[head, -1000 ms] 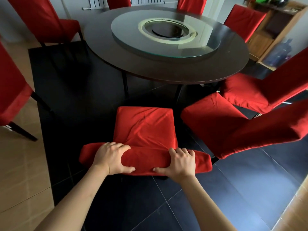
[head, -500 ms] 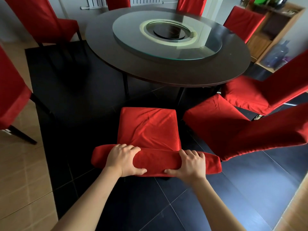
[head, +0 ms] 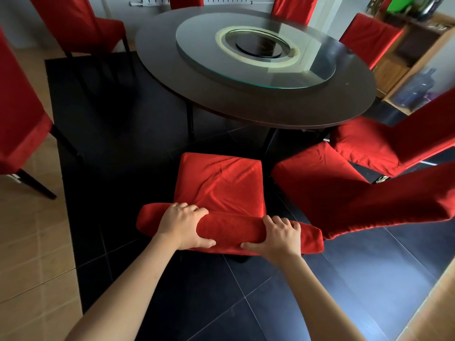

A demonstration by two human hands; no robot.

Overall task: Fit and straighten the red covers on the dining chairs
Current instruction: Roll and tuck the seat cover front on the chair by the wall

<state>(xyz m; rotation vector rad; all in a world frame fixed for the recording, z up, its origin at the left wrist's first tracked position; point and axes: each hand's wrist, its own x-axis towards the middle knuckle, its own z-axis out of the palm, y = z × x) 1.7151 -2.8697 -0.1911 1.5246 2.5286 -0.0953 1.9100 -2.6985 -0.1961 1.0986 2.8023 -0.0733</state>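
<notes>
Red cover (head: 219, 190) clothes the chair nearest the camera, its seat facing the round table (head: 258, 112) ahead. The covered top of the backrest runs left to right across the view. The left hand (head: 183, 226) and right hand (head: 278, 236) each grip that top edge, fingers curled over the front, thumbs on the near side. The chair's legs are almost wholly hidden beneath; the dark floor (head: 221, 303) swallows detail.

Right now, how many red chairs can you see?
8 chairs: one gripped by left hand and right hand, two at the right, one by the shelf, two behind the table, two at the left. Maybe more hidden.
</notes>
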